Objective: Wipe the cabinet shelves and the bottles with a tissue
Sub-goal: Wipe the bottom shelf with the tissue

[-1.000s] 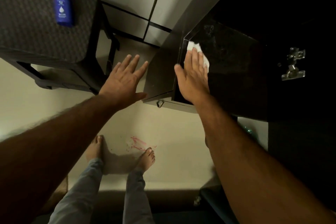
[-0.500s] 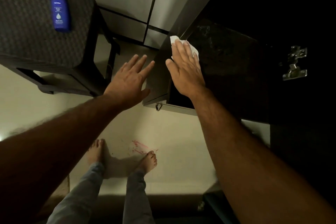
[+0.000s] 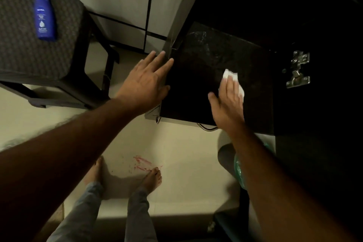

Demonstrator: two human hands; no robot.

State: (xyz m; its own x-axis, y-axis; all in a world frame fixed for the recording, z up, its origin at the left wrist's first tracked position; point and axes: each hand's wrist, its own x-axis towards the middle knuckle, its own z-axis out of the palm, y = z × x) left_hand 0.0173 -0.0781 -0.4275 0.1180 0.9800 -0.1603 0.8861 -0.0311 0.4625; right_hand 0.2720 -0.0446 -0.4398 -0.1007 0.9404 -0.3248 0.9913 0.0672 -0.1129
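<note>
Right hand (image 3: 227, 102) is flat, fingers straight, pressing the tissue (image 3: 232, 80) onto the dark cabinet shelf (image 3: 196, 84), no real grip. Left hand (image 3: 146, 82) is open, braced on the shelf's left edge. Tissue's prob light, soft and tears easily, so keep the palm flat on it.

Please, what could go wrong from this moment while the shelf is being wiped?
1. The right hand presses the tissue flat near the metal hinge; a wide stroke might snag or tear it there.
2. The blue bottle lies on its side on the stool, so a bump could perhaps roll it off.
</note>
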